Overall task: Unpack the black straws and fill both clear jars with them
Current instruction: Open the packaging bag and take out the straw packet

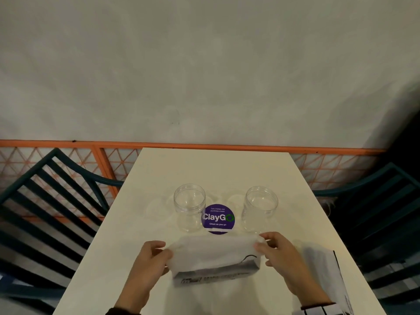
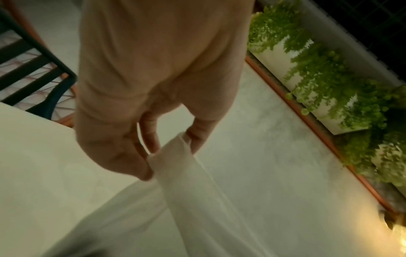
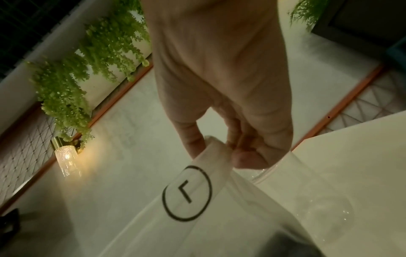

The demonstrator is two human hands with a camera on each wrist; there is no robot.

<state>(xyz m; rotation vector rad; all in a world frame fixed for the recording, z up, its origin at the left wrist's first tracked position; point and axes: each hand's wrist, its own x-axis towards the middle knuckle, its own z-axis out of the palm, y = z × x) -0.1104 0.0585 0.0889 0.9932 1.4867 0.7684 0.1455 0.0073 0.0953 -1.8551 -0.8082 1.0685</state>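
The left hand (image 1: 151, 258) pinches one end of the white straw pack (image 1: 213, 253). The right hand (image 1: 276, 251) pinches the other end, w/ the pack held up between both hands, just over the bench (image 1: 227, 169). Two empty clear jars stand just past the hands: left jar (image 1: 189, 206) and right jar (image 1: 260, 208). No black straws show yet. A hard pull could rip the pack fast & spill straws, or a hand could bump a jar over.
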